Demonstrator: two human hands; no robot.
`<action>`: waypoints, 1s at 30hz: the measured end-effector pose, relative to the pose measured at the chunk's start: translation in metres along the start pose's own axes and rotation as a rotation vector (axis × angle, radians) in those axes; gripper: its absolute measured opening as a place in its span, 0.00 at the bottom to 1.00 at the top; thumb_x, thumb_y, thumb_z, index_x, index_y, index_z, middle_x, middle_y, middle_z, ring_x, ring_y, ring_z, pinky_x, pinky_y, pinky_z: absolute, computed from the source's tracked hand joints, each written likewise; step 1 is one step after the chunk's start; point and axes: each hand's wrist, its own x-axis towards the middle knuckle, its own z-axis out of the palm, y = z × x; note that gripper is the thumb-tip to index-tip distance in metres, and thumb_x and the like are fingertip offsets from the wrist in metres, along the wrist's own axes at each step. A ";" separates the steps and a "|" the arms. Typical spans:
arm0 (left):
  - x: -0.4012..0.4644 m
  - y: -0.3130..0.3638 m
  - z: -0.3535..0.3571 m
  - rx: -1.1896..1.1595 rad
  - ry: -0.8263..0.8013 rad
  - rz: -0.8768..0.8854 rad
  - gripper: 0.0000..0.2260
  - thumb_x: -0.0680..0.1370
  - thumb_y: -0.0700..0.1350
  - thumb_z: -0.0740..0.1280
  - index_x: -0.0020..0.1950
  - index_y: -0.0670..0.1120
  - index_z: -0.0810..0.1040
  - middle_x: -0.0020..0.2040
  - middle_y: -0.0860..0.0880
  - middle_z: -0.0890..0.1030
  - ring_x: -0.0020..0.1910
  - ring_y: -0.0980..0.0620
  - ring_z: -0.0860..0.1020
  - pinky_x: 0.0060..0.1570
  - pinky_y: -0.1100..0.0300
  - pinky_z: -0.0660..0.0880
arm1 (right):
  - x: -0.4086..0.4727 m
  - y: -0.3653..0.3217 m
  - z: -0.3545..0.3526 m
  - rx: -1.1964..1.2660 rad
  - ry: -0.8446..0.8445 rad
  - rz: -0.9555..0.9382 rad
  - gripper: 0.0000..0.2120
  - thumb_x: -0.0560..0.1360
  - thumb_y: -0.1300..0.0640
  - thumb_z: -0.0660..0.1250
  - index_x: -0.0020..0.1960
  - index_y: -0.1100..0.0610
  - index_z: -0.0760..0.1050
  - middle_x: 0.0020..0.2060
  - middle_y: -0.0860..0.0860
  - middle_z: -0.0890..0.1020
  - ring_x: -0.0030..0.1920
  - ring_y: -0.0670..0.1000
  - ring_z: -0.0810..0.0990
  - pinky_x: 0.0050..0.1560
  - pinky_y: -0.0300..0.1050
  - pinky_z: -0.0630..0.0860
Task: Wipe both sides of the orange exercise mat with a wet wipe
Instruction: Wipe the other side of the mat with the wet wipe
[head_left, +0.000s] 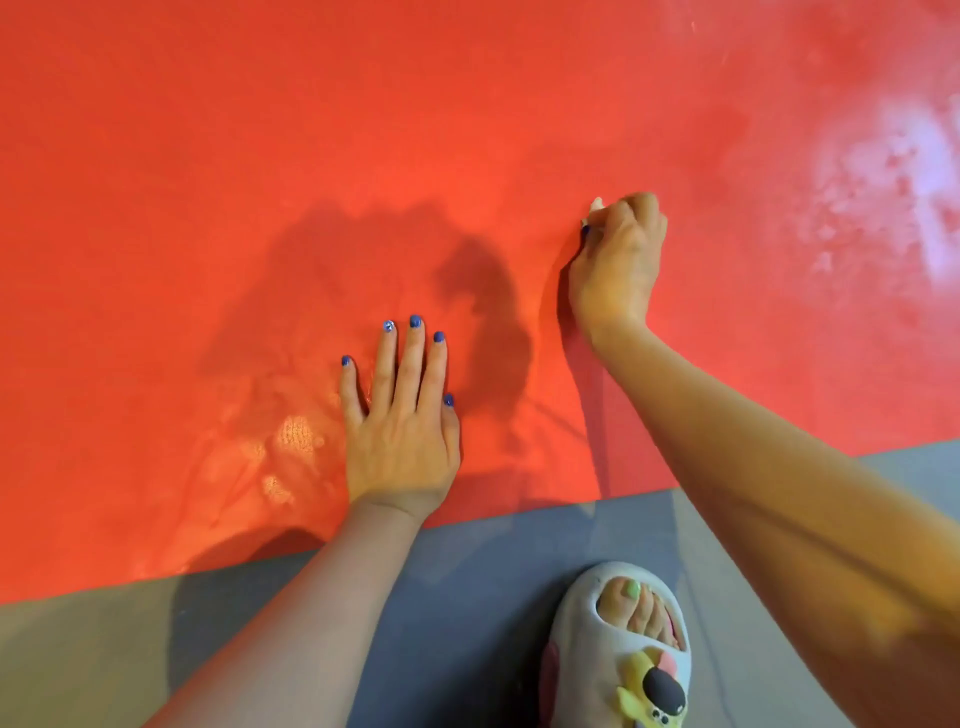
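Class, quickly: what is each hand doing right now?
Left hand: open, flat on the orange mat.
Right hand: curled round a wet wipe.

Floor (93, 649): grey and smooth, seen along the bottom edge.
Light: bright, with a white glare at the upper right; warm patches fell at the lower left.
Shadows: dark, soft shapes lay on the floor.

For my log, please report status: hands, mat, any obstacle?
Left hand flat on orange mat. Right hand gripping wipe, on mat. Nothing in the way.
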 end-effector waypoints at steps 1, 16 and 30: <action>0.000 0.001 0.000 -0.007 0.000 -0.008 0.28 0.80 0.48 0.55 0.81 0.46 0.62 0.82 0.47 0.58 0.82 0.45 0.54 0.77 0.37 0.50 | -0.013 -0.018 0.003 0.012 -0.035 -0.088 0.10 0.78 0.65 0.60 0.39 0.63 0.75 0.44 0.59 0.76 0.43 0.61 0.73 0.46 0.56 0.70; 0.001 0.002 -0.001 -0.036 0.011 -0.013 0.27 0.80 0.48 0.55 0.80 0.46 0.64 0.82 0.47 0.58 0.82 0.45 0.54 0.77 0.36 0.50 | -0.045 -0.012 -0.004 0.084 -0.101 -0.216 0.12 0.79 0.62 0.62 0.37 0.59 0.73 0.39 0.58 0.75 0.41 0.59 0.73 0.45 0.51 0.67; 0.001 0.002 0.000 -0.035 0.021 -0.014 0.27 0.80 0.47 0.55 0.80 0.46 0.64 0.82 0.47 0.59 0.82 0.45 0.54 0.76 0.35 0.50 | -0.069 -0.001 -0.019 0.099 -0.166 -0.296 0.10 0.78 0.64 0.63 0.38 0.59 0.74 0.39 0.57 0.76 0.41 0.59 0.73 0.44 0.52 0.69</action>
